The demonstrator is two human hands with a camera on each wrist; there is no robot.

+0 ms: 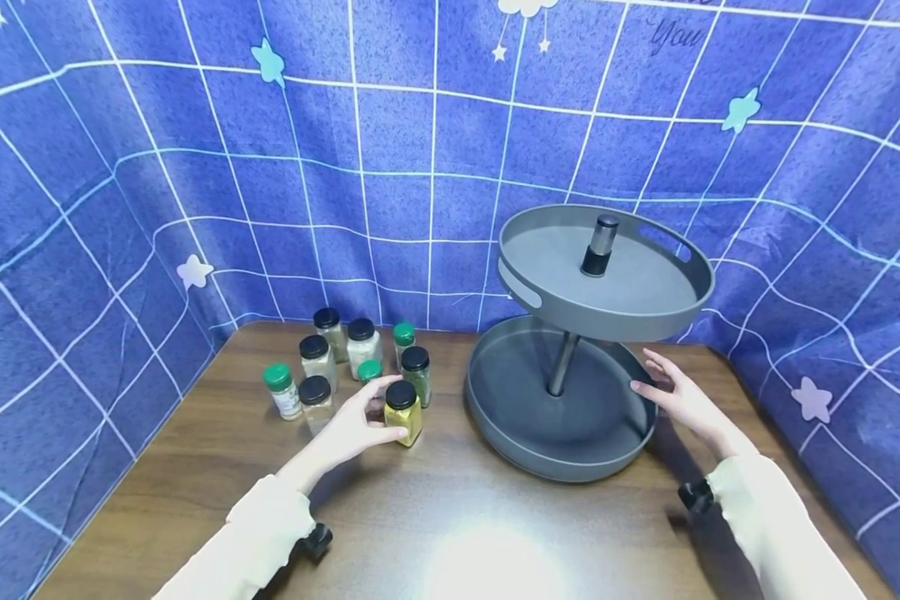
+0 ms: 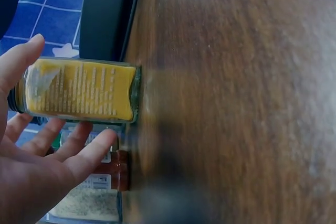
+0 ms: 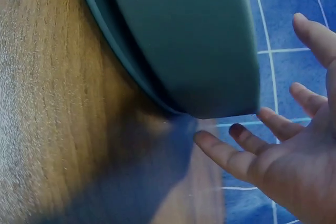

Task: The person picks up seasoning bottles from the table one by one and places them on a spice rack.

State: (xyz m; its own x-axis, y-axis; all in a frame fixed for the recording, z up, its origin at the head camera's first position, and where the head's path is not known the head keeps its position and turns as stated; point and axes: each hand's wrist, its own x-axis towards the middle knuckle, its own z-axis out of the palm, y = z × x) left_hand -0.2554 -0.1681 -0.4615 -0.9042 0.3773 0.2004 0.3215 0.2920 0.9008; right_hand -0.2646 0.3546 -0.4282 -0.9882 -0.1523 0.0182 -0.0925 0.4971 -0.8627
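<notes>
The left hand (image 1: 352,429) is loosely spread, thumb and fingers either side of the yellow jar (image 1: 405,419); firm contact is unclear. The right hand (image 1: 682,404) spreads open, grey stand (image 1: 607,317) just beside its fingertips.

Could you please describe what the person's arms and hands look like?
The left hand and right hand wear no gloves. The left sleeve and right sleeve are long and plain, a pale off-white, with softly wrinkled cloth. A small black device shows at each cuff; its details are too small to tell.
</notes>
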